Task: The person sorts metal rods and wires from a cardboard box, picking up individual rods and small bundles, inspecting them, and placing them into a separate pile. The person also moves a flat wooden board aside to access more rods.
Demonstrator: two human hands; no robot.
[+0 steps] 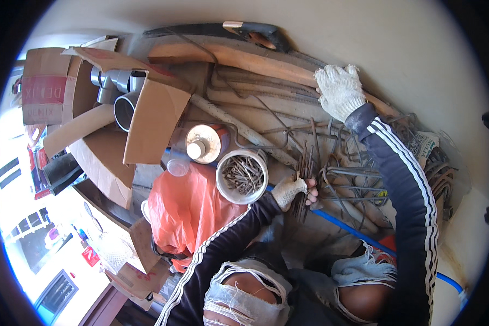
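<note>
My left hand [291, 193], in a white work glove with bare fingertips, is closed around a bundle of thin rusty metal rods [300, 208]. Just left of it stands a white bucket [221, 185] holding many short rusty metal pieces [244, 173]. Stretched out to the far right, my right hand [339, 91] wears a whitish knit glove. It lies over a long wooden plank [255, 66] by the wall, fingers bent; what they hold, if anything, is hidden. Bent metal rods [353, 174] lie tangled between my hands and farther right.
A handsaw [255, 35] lies along the wall. At left, an open cardboard box [157, 117] holds grey pipe fittings [126, 110]. A bottle with a pale cap [204, 144] and an orange-red plastic bag [182, 204] are beside the bucket. A blue hose [353, 233] runs past my knees.
</note>
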